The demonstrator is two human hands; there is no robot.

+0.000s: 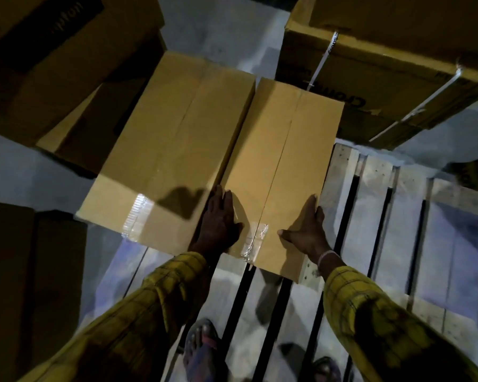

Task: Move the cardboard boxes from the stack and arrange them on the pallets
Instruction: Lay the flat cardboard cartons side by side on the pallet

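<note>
Two long cardboard boxes lie side by side on a wooden pallet (375,221). The left box (171,144) is taped at its near end. The right box (284,161) touches it along one long edge. My left hand (218,219) lies flat on the near left corner of the right box, fingers straight, at the seam between the two boxes. My right hand (307,230) presses against the near right edge of the same box, thumb spread across its top. Neither hand curls around anything.
Dark stacked boxes (53,64) stand at the upper left. Strapped printed boxes (384,59) are stacked at the upper right. Another dark box (25,271) is at the lower left. My sandalled feet (202,351) stand on the pallet slats, with bare slats to the right.
</note>
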